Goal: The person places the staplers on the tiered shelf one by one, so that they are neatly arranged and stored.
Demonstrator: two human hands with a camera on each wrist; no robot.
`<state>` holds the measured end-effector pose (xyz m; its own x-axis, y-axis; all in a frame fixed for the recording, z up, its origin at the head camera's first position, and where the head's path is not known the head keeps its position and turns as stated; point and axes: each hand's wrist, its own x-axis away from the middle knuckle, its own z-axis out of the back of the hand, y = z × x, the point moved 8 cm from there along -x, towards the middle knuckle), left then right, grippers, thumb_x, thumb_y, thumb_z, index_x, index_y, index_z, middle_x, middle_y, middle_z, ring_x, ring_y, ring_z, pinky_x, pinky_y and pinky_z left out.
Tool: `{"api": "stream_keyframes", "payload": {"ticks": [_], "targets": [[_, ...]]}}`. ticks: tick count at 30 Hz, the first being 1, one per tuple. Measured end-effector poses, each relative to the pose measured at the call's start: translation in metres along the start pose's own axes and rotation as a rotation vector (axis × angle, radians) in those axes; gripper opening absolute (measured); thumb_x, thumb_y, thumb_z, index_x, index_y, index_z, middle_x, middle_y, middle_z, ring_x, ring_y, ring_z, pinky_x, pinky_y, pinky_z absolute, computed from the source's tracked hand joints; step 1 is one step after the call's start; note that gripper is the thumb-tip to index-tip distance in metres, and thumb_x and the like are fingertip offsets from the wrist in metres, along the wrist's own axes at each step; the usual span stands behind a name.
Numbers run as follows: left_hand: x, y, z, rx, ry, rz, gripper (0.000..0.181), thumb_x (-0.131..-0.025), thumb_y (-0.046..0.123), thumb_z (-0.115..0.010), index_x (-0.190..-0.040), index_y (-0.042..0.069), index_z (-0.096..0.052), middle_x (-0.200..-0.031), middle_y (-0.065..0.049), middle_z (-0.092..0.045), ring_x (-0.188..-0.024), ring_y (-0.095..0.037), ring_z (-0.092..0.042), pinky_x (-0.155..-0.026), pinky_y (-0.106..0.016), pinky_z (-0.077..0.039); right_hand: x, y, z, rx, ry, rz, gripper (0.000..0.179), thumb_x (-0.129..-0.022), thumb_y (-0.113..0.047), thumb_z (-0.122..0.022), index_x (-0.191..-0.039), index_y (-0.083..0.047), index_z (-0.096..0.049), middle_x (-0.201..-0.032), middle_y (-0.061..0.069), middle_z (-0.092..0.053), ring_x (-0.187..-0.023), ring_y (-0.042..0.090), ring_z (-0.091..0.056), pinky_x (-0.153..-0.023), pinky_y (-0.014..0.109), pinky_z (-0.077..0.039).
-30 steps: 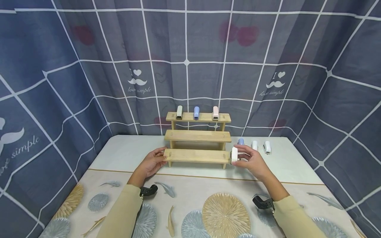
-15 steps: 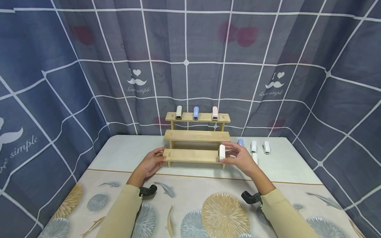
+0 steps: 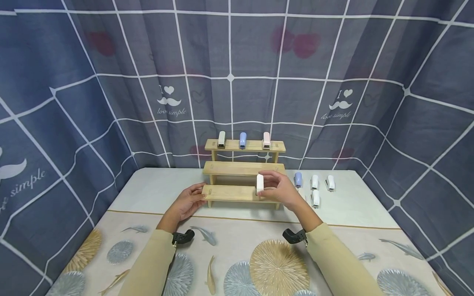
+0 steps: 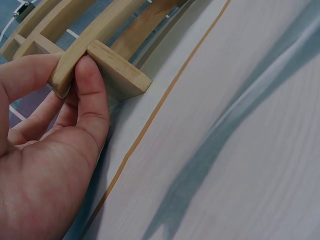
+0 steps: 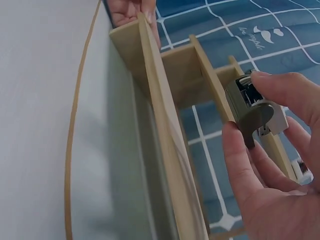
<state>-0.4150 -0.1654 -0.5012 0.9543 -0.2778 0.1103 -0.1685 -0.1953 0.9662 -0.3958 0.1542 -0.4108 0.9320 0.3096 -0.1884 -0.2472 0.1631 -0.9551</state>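
My left hand point(image 3: 188, 202) pinches the left end of the lowest tier of a three-tier wooden display shelf point(image 3: 231, 192). In the left wrist view its thumb point(image 4: 91, 85) lies under the board's end. My right hand point(image 3: 283, 191) holds a small white stapler point(image 3: 260, 184) between thumb and fingers. The right wrist view shows the same stapler point(image 5: 250, 110) from its dark underside, apart from the boards. In the head view it appears in front of the right part of the lower tiers. Along the top tier stand a pale green stapler point(image 3: 221, 139), a blue one and a pink one.
Right of the shelf, on the white tabletop point(image 3: 355, 205), stand a blue stapler point(image 3: 298, 179) and several white ones, such as the outermost white stapler point(image 3: 330, 183). My right hand partly covers one. A patterned cloth point(image 3: 207, 263) covers the front; a checked curtain point(image 3: 296, 98) hangs behind.
My right hand has carried the white stapler leftward from the shelf's right end and slightly up, uncovering staplers on the table. My left hand keeps its grip on the shelf.
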Motion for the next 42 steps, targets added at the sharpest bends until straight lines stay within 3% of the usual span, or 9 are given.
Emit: {"api": "stream_keyframes", "payload": {"ticks": [7, 14, 19, 34, 42], "targets": [[-0.002, -0.002, 0.001, -0.003, -0.002, -0.005, 0.065, -0.099, -0.009, -0.053, -0.158, -0.003, -0.026, -0.122, -0.003, -0.06, -0.099, -0.011, -0.066, -0.082, -0.02, -0.059, -0.021, -0.009, -0.023, -0.01, -0.022, 0.006, 0.075, -0.075, 0.001, -0.087, -0.143, -0.004, -0.057, -0.136, 0.024, -0.063, -0.11, 0.031, -0.069, -0.086, 0.025, -0.06], [-0.003, -0.002, 0.002, 0.015, -0.004, -0.003, 0.066, -0.098, -0.01, -0.054, -0.158, -0.003, -0.027, -0.118, 0.0, -0.062, -0.097, -0.011, -0.067, -0.082, -0.021, -0.059, -0.043, -0.021, -0.046, 0.007, -0.034, 0.002, 0.071, -0.074, 0.001, -0.088, -0.139, -0.008, -0.061, -0.133, 0.018, -0.067, -0.11, 0.024, -0.069, -0.091, 0.029, -0.059], [-0.003, -0.002, 0.002, 0.01, -0.003, 0.004, 0.067, -0.098, -0.008, -0.055, -0.159, -0.002, -0.027, -0.12, -0.002, -0.061, -0.098, -0.011, -0.067, -0.082, -0.021, -0.059, -0.058, -0.026, -0.061, -0.02, -0.061, 0.006, 0.072, -0.076, 0.0, -0.088, -0.141, -0.009, -0.059, -0.131, 0.016, -0.067, -0.111, 0.027, -0.07, -0.088, 0.033, -0.062], [0.0, 0.0, 0.0, 0.009, -0.008, 0.003, 0.064, -0.099, -0.01, -0.052, -0.158, -0.003, -0.027, -0.122, -0.001, -0.06, -0.099, -0.011, -0.066, -0.084, -0.021, -0.059, -0.104, -0.037, -0.084, 0.073, -0.028, 0.017, 0.069, -0.076, -0.009, -0.091, -0.138, -0.01, -0.061, -0.127, 0.016, -0.07, -0.11, 0.029, -0.072, -0.091, 0.038, -0.062], [0.0, 0.001, 0.0, -0.007, -0.005, 0.004, 0.066, -0.099, -0.007, -0.054, -0.158, -0.003, -0.027, -0.124, -0.003, -0.06, -0.099, -0.01, -0.066, -0.083, -0.021, -0.058, -0.118, -0.036, -0.089, 0.118, 0.002, -0.008, 0.064, -0.075, -0.006, -0.09, -0.133, -0.008, -0.064, -0.124, 0.016, -0.072, -0.113, 0.031, -0.071, -0.092, 0.037, -0.061]]}}
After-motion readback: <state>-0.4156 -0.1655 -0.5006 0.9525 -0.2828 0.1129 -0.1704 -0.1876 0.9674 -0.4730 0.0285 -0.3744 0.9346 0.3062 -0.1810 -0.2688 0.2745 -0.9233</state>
